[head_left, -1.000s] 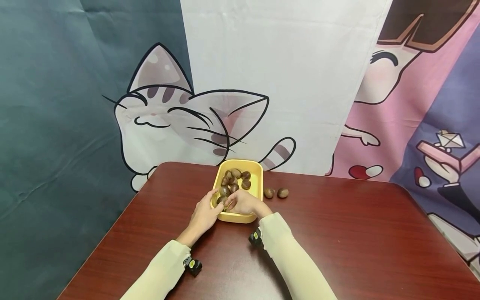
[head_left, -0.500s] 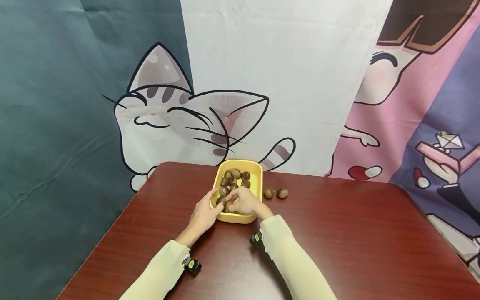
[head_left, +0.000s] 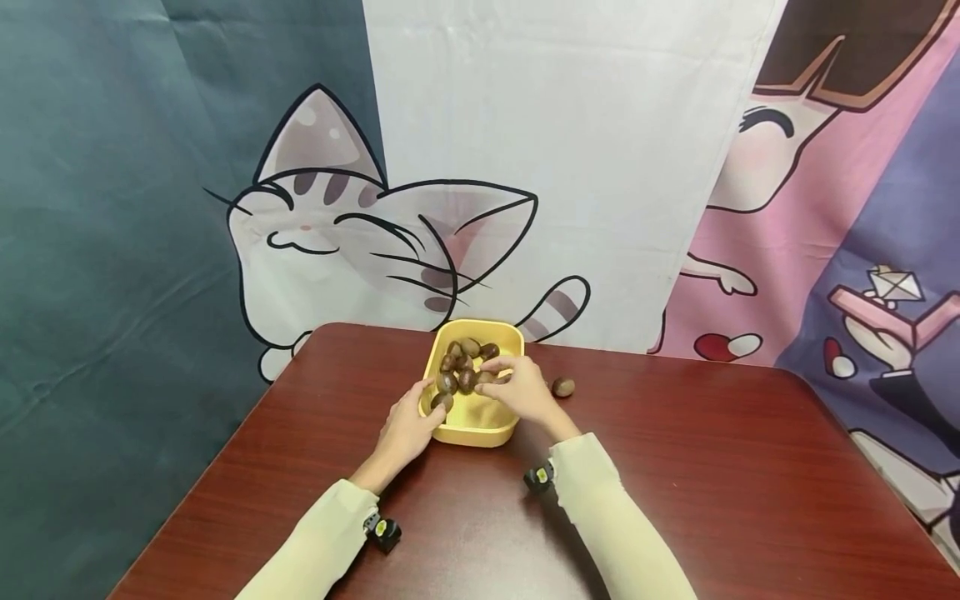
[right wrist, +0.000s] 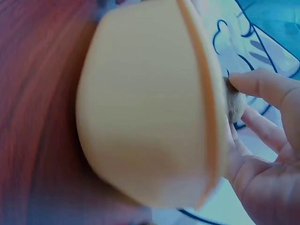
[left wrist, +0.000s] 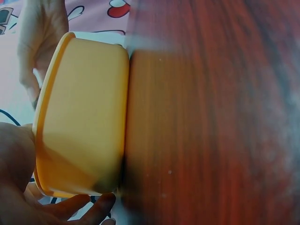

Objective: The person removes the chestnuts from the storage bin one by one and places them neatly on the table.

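A yellow plastic bin [head_left: 474,437] sits on the table with several brown chestnuts [head_left: 447,382] inside, mostly along its left and far parts. My left hand [head_left: 402,429] grips the bin's near-left side, thumb over the rim; in the left wrist view its fingers [left wrist: 96,208] lie along the outer wall. Above the right part of the bin, my right hand [head_left: 525,390] pinches one chestnut [right wrist: 234,101] between thumb and fingers. Just right of that hand, a loose chestnut [head_left: 563,387] lies on the table. The hand hides most of the spot beside it.
The reddish-brown table [head_left: 712,467] extends wide to the right and toward me. A printed cloth backdrop [head_left: 600,167] with cartoon figures hangs right behind its far edge.
My right hand has risen from the bin's near end and moved right, carrying a chestnut. The bin's near floor now shows bare. My left hand has stayed on the bin.
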The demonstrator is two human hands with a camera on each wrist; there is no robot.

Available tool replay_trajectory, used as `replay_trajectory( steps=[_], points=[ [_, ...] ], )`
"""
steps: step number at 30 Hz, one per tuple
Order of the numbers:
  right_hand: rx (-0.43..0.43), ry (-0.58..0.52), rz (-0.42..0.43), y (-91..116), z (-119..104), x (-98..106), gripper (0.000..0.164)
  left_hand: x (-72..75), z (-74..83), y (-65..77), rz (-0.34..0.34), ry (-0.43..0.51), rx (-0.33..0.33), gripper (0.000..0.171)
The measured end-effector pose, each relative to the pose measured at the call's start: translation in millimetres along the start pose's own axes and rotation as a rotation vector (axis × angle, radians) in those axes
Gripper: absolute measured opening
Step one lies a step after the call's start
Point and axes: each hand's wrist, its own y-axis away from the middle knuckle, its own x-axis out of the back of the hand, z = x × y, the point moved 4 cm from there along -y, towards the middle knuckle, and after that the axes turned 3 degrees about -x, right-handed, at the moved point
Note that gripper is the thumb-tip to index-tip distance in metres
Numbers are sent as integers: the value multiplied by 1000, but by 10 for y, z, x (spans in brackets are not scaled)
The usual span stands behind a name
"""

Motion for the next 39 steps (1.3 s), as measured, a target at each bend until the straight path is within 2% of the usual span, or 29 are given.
replay_trajectory(
  steps=[4,12,17,22,26,32,36,39],
  points=[
    [-44,-7,53,37,70,201,29,11,-3,-6,6,1,1,57],
    [-79,8,95,121,220,552,37,23,-8,-16,4,6,-4,58],
    [-102,75,140,166,384,737,37,36,-28,-14,6,3,1,57],
    [-162,167,183,212,579,909,37,31,-49,-18,2,-2,0,57],
    [-241,198,160,259,726,998,37,28,-45,-16,0,2,3,57],
    [-349,166,138,330,913,1066,34,18,-39,-13,-2,4,6,57],
    [-384,145,133,349,995,1095,35,-1,-45,-23,-1,4,5,57],
    [-404,186,126,359,1040,1111,37,-14,-39,-24,-5,6,4,58]
  ],
)
